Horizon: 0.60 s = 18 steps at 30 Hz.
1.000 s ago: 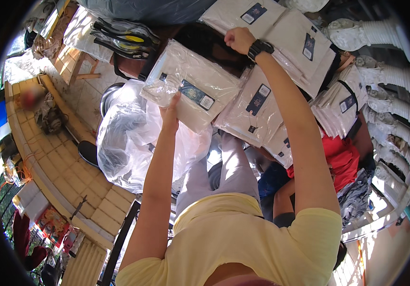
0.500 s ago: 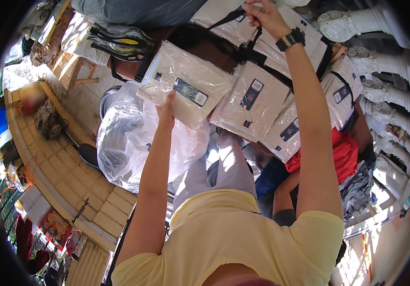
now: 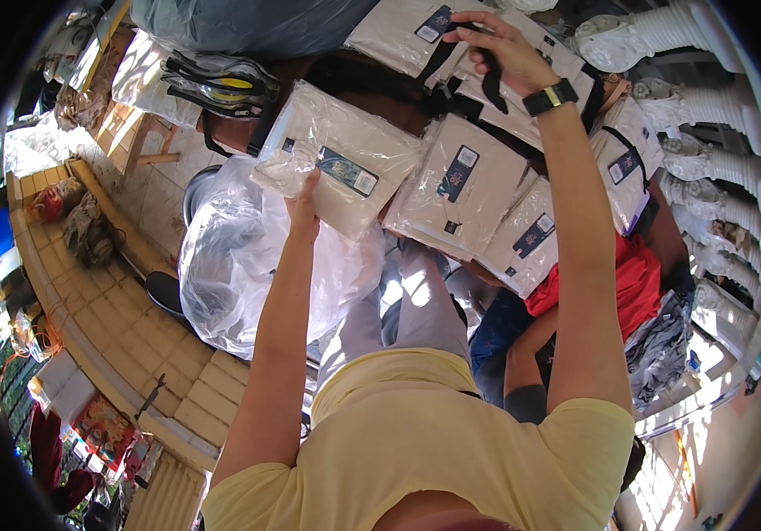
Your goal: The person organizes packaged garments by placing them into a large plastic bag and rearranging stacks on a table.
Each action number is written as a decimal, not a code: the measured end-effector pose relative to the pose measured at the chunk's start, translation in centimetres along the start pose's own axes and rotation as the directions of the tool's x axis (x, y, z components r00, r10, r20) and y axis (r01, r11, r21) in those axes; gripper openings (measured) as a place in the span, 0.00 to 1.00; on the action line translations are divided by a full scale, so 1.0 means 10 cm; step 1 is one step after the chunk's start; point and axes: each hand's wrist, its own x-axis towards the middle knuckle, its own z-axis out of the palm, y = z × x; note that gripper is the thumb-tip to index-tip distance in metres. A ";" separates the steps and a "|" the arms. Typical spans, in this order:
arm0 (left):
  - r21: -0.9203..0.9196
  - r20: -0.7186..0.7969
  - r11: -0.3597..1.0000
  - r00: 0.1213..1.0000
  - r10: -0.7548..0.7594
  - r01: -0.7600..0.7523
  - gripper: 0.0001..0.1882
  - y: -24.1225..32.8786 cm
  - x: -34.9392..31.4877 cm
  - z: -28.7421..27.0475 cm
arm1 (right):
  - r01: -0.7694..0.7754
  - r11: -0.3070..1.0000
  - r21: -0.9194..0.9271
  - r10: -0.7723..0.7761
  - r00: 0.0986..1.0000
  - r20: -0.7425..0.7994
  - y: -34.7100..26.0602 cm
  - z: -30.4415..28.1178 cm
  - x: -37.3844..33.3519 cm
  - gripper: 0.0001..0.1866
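My left hand (image 3: 304, 211) grips the lower edge of a clear-bagged, cream folded garment (image 3: 371, 133) with a dark label on it, its thumb on top. At the far side my right hand (image 3: 509, 57) holds a black strap (image 3: 439, 60), whose loose end hangs below the fingers. Under and around that hand lie more bagged cream garments, one at the back (image 3: 389, 35). Two other bagged garments lie in the middle: a dark-labelled package (image 3: 478, 195) and, right of it, another package (image 3: 522, 252).
A big translucent plastic bag (image 3: 247, 265) bulges left of my legs. Bagged black items (image 3: 221, 81) lie back left, near a dark grey bag (image 3: 247, 22). Another person's arm (image 3: 531, 354) and red cloth (image 3: 628, 283) are at right, beside a white balustrade (image 3: 681, 106).
My right hand has shifted slightly right and nearer, its fingers loosening from a tight pinch, and the strap's end now hangs below it. My left hand stays on the bagged garment.
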 end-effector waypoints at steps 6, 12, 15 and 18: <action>-0.044 0.015 0.997 0.998 -0.069 0.069 0.34 -0.02 0.02 -0.01 | -0.169 0.879 -0.446 0.218 0.974 0.062 1.46 0.53 0.69 0.15; -0.072 0.025 0.982 0.984 -0.175 0.176 0.29 -0.04 0.01 -0.07 | -0.143 0.412 -0.900 0.316 0.949 -0.006 1.82 1.23 0.88 0.31; -0.078 0.116 0.974 0.972 -0.202 0.212 0.27 -0.09 0.02 0.02 | -0.392 0.633 -0.668 0.522 0.853 -0.006 2.03 1.11 0.97 0.33; -0.096 0.173 0.974 0.967 -0.187 0.206 0.27 -0.07 -0.02 -0.05 | -0.380 0.859 -0.343 0.439 0.891 0.114 1.98 1.16 0.88 0.32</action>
